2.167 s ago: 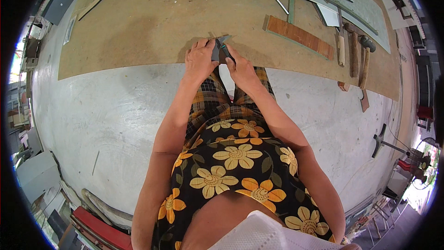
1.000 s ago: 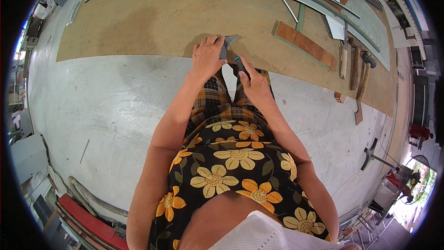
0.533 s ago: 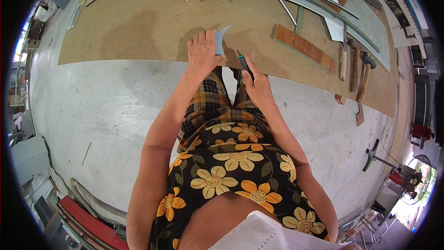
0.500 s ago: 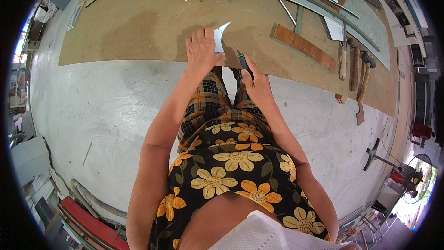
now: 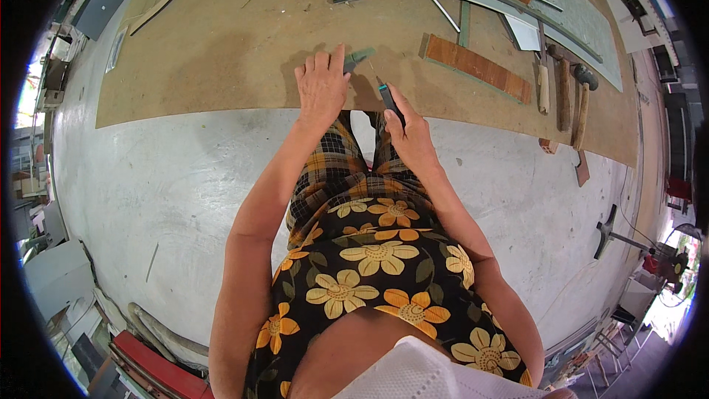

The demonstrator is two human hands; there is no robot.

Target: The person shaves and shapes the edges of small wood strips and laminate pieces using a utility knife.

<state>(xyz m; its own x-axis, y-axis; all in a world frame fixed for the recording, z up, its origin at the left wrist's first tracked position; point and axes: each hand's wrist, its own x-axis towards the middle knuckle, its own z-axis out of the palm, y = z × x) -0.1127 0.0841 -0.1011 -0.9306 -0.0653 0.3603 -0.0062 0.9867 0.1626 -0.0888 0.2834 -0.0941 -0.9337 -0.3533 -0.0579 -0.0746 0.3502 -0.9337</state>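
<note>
My left hand is above the near part of the brown board, its fingers closed on a small curved piece. That piece looks thin, green and glass-like, and juts out to the right past my fingers; the rest of it is hidden by the hand. My right hand is wrapped round a slim black-handled tool with a teal band and a thin pointed tip. The tip points up and away, just right of the piece and apart from it. Exactly what kind of tool it is, I cannot tell.
On the brown board, a wooden block lies to the right. Beyond it are a wood-handled tool and a hammer. Glass sheets and metal strips are stacked at the far right. A standing fan is lower right.
My left hand has turned the piece: its pale, shiny face showed before, and now it looks green and thinner. The right hand stays nearly still with the tool. The view has shifted slightly.
</note>
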